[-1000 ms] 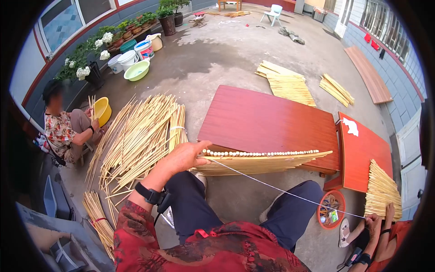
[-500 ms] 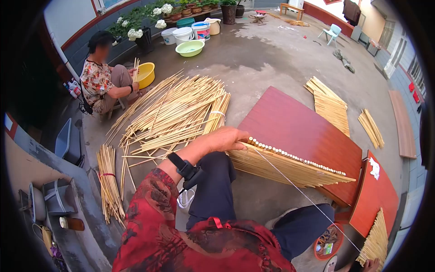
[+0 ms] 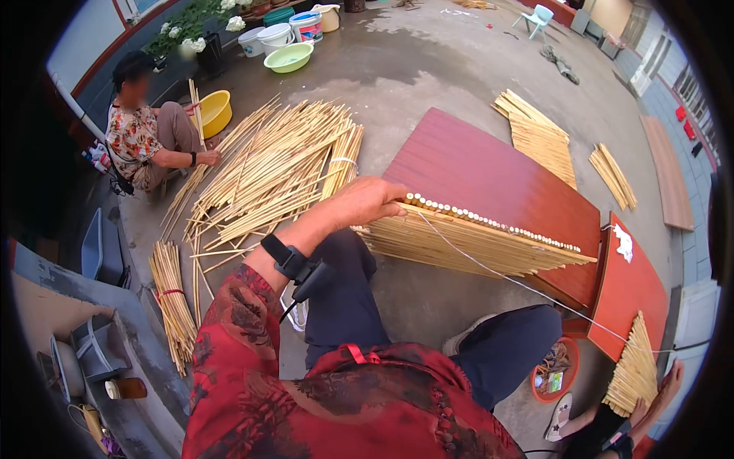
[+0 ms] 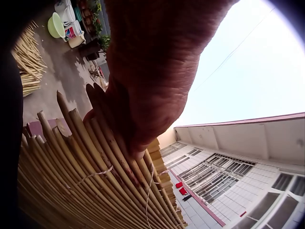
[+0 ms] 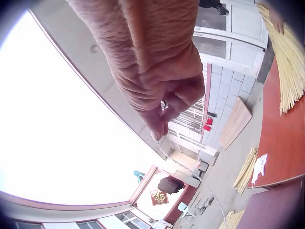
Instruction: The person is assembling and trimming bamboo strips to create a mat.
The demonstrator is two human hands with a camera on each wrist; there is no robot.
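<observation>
My left hand (image 3: 368,203) grips the upper left end of a mat of pale stalks (image 3: 474,241), tilted against the table edge, its cut ends in a row along the top. In the left wrist view, the thumb and fingers (image 4: 138,153) pinch the outer stalks beside stitched thread. A thin white string (image 3: 474,262) runs from the mat near my left hand toward the right edge. My right hand (image 5: 157,81) is outside the head view. In the right wrist view it pinches the string (image 5: 198,175), which hangs in a curve from its fingertips.
Mats lie on the dark red table (image 3: 489,168) side and the orange-red table (image 3: 634,283), where another person's hands (image 3: 664,394) rest by a mat (image 3: 634,367). Loose stalks (image 3: 267,168) cover the ground at left beside a seated person (image 3: 141,130). A basket (image 3: 558,371) stands near my knee.
The head view swung left, then shifted slightly back. The string, straight earlier, now bends and reaches farther right. My left hand keeps its grip on the mat.
</observation>
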